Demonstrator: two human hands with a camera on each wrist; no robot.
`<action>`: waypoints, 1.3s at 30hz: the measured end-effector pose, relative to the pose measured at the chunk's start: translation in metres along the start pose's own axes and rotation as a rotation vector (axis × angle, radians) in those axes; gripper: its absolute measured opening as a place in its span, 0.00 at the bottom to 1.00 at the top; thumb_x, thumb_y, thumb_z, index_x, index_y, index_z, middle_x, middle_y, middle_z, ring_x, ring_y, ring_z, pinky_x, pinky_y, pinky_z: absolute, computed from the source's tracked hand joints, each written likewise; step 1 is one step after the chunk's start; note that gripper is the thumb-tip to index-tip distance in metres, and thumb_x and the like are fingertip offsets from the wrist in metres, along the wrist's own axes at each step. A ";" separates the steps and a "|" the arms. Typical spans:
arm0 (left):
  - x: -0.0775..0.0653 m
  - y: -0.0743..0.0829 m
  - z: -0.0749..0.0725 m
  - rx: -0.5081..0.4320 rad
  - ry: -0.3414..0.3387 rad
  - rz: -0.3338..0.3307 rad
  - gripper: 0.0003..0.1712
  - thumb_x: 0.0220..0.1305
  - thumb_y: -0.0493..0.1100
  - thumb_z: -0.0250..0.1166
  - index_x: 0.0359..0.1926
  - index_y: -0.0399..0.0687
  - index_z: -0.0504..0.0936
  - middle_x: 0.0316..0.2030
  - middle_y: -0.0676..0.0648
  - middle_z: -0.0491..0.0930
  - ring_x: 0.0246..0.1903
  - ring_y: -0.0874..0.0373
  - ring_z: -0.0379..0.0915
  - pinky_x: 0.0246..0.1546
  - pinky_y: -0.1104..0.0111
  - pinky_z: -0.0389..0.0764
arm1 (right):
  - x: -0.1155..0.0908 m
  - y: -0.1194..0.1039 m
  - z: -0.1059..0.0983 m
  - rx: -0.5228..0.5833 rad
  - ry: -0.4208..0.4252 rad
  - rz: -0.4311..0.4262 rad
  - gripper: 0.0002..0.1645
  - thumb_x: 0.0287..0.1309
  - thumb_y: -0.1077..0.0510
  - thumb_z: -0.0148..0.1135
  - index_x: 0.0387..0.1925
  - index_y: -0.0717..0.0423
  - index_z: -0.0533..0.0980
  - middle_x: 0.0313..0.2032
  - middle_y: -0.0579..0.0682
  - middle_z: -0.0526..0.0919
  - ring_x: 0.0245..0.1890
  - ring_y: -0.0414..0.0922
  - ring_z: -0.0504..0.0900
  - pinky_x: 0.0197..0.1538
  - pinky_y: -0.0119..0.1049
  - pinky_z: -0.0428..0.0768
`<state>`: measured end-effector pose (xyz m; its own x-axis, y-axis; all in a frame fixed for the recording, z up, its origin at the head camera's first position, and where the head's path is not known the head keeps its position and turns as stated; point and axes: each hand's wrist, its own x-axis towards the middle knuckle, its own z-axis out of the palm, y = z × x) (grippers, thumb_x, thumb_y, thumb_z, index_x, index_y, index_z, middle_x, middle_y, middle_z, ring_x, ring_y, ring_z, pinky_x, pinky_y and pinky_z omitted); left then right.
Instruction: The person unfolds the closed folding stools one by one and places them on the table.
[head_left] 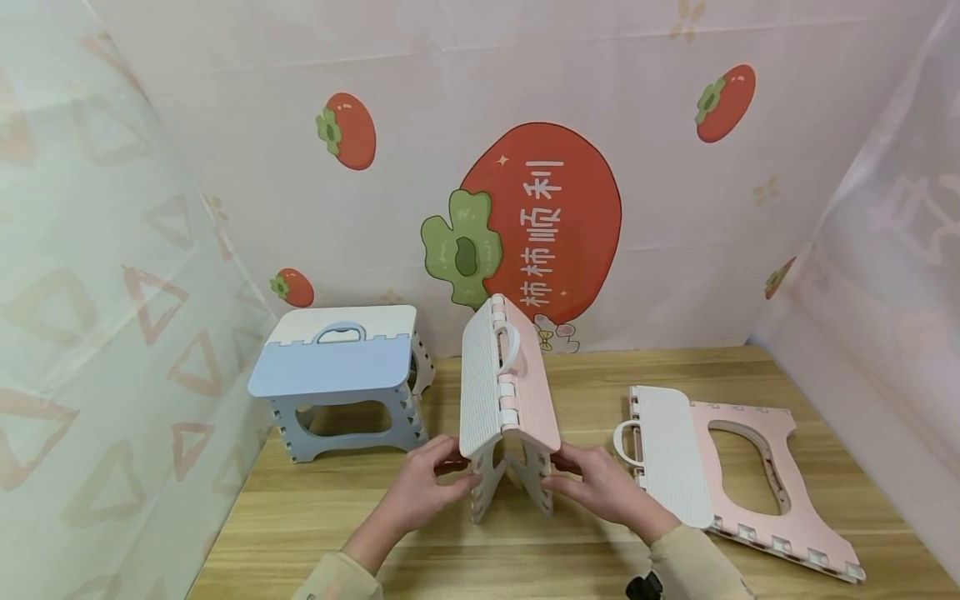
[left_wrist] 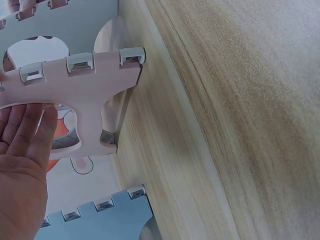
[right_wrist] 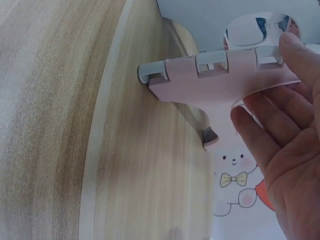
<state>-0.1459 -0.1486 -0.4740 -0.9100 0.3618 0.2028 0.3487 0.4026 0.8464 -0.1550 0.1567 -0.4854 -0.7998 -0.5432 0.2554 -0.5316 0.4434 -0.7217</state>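
Note:
A pink-and-white folding stool (head_left: 478, 383) stands half folded in the middle of the wooden table. Its two-part top slopes down from a hinge ridge with a white carry handle (head_left: 511, 348), and its legs make a narrow V at the front. My left hand (head_left: 426, 490) grips the leg panel on the left, while my right hand (head_left: 603, 485) grips the one on the right. In the left wrist view, fingers reach into the cutout of a pink leg panel (left_wrist: 90, 117). The right wrist view shows a thumb on the hinged edge of a pink panel (right_wrist: 187, 80).
A blue-and-white folding stool (head_left: 330, 367) stands unfolded at the left. Another pink-and-white folding stool (head_left: 671, 458) lies flat on the table (head_left: 585, 567) at the right, close to my right forearm. A patterned cloth backdrop (head_left: 247, 100) encloses the back and sides.

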 end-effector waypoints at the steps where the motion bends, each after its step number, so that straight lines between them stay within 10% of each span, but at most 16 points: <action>1: 0.000 0.000 0.000 0.000 -0.001 0.001 0.18 0.63 0.44 0.74 0.53 0.50 0.83 0.46 0.53 0.82 0.50 0.50 0.83 0.53 0.62 0.85 | 0.000 0.000 0.000 0.003 0.000 0.000 0.28 0.68 0.50 0.66 0.63 0.61 0.76 0.54 0.59 0.86 0.53 0.52 0.86 0.55 0.43 0.85; 39: -0.001 0.001 -0.001 -0.001 -0.003 0.013 0.18 0.63 0.44 0.75 0.53 0.51 0.84 0.47 0.53 0.82 0.50 0.51 0.83 0.54 0.61 0.85 | -0.005 0.001 -0.007 0.007 -0.024 0.003 0.29 0.70 0.49 0.65 0.65 0.60 0.75 0.56 0.59 0.85 0.55 0.55 0.86 0.56 0.47 0.84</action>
<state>-0.1447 -0.1500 -0.4728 -0.9048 0.3693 0.2122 0.3600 0.3969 0.8443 -0.1541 0.1649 -0.4830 -0.7942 -0.5592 0.2378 -0.5273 0.4398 -0.7270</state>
